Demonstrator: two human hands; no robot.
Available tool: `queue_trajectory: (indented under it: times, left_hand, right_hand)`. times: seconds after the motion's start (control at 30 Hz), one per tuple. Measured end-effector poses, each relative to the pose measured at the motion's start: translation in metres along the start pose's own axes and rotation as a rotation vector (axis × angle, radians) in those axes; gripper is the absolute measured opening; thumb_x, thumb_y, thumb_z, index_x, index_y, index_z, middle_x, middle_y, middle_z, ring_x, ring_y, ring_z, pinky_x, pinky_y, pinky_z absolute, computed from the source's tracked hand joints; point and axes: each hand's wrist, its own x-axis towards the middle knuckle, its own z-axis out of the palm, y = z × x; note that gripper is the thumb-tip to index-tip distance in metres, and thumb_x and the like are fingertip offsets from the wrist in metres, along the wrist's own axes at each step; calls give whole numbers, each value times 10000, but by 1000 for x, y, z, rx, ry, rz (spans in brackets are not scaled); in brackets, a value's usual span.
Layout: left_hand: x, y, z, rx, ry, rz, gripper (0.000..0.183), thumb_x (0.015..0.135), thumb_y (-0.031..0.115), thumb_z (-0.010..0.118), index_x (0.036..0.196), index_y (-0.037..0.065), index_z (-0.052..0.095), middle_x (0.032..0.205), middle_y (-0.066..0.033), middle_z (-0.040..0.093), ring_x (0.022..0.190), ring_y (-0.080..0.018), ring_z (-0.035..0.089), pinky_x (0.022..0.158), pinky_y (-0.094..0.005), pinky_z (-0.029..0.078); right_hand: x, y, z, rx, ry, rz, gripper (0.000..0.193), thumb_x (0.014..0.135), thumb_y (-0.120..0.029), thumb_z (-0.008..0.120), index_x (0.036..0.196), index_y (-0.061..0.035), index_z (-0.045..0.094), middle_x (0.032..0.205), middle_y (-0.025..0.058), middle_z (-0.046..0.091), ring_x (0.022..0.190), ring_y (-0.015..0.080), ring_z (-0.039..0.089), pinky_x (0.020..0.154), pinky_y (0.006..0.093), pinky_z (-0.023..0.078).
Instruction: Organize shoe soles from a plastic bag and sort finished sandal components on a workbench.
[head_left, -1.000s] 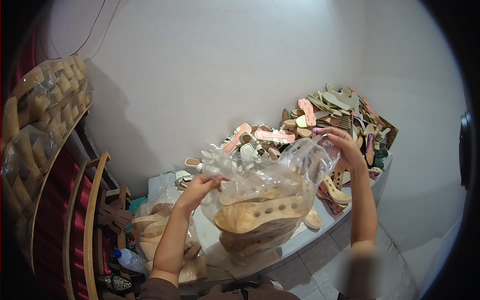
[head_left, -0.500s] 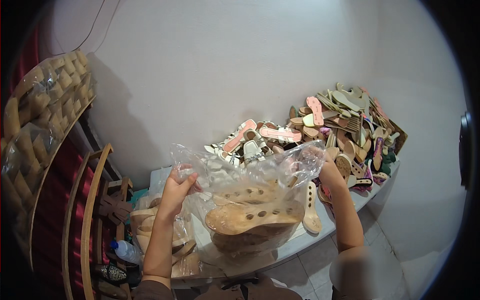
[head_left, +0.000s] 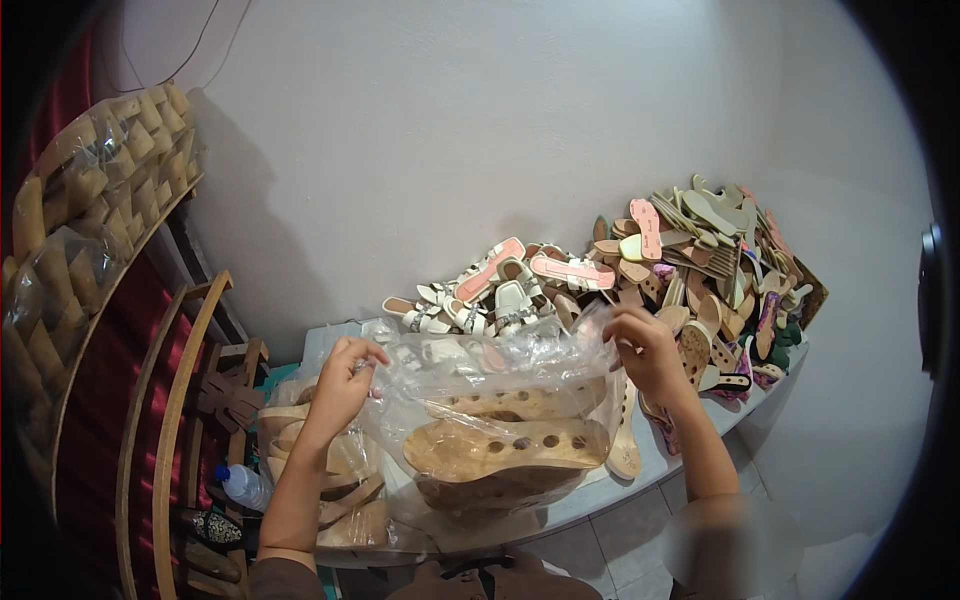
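A clear plastic bag (head_left: 480,375) lies in front of me on the white table. Inside it, wooden shoe soles (head_left: 500,448) with a row of dark holes are stacked, seen through the film. My left hand (head_left: 347,383) is closed on the bag's upper left corner, thumb and fingers pinched together. At the upper right corner, my right hand (head_left: 645,348) grips the film with bent fingers. Just right of the bag, partly under its edge, lies a single wooden sole (head_left: 624,455) with holes.
White sandals (head_left: 510,300) are heaped behind the bag. A large pile of soles (head_left: 700,290) fills the table's right end. Wooden wedge soles (head_left: 350,490) in clear plastic lie at left. Beside the table stand a wooden rack (head_left: 185,400) and a water bottle (head_left: 243,487).
Both hands have moved slightly apart, and the bag's top edge has dropped and flattened. My right hand is lower. The view has shifted a little.
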Motion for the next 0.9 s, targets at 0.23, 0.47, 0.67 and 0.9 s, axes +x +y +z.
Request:
queue_trajectory:
  times: [0.23, 0.47, 0.67, 0.9]
  left_hand:
    - [-17, 57, -4, 354, -468, 164, 362, 729, 311, 688, 922, 12, 624, 1103, -131, 433, 785, -204, 522, 689, -307, 464]
    - [-18, 43, -7, 406, -666, 243, 269, 783, 259, 643, 902, 18, 636, 1033, -77, 547, 830, -227, 554, 723, -302, 461]
    - [-22, 33, 1, 559, -438, 617, 132, 835, 153, 565, 896, 48, 616, 870, -59, 599, 790, -232, 571, 750, -271, 423]
    - [-27, 33, 36, -346, -571, -49, 497, 871, 44, 426, 1302, 90, 183, 740, -43, 522, 694, -73, 475, 637, -269, 406]
  right_hand:
    - [-3, -9, -38, -70, -444, -46, 274, 658, 77, 492, 836, -69, 641, 804, 33, 610, 798, 220, 504, 771, 336, 358]
    - [-16, -29, -35, -182, -658, -128, 341, 665, -241, 722, 946, -69, 633, 989, 78, 534, 951, 262, 444, 852, 361, 375]
    - [-17, -39, -22, -161, -546, -230, 207, 712, -59, 649, 908, -80, 586, 978, 82, 546, 937, 291, 484, 844, 416, 403]
    - [-11, -39, -2, 37, -619, 103, 325, 774, -47, 556, 1076, -54, 435, 669, 123, 534, 607, 277, 550, 617, 342, 452]
